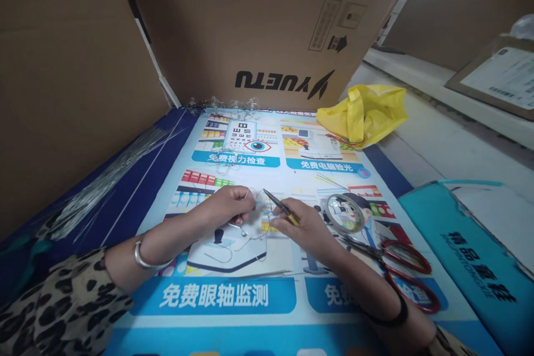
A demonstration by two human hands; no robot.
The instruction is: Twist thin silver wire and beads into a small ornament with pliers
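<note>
My left hand (233,206) is closed in a pinch on a thin wire piece with small beads (246,233), which curves below and between both hands. My right hand (306,225) grips a slim pointed tool (286,208) with a dark tip and yellow handle; it looks like tweezers. The tip points up and left, close to the wire. Fingers of the right hand are also near the beaded wire, but whether they touch it I cannot tell. A bent loose wire (219,256) lies under my left hand, and straight wires (267,274) lie nearer to me.
Right of my right hand are a clear tape roll (345,213) and red-handled scissors (406,267). A wire bundle (112,178) lies at left. Beaded wire pieces (225,104) sit before a tall cardboard box (267,22). A yellow bag (362,117) and teal packaging (463,267) lie right.
</note>
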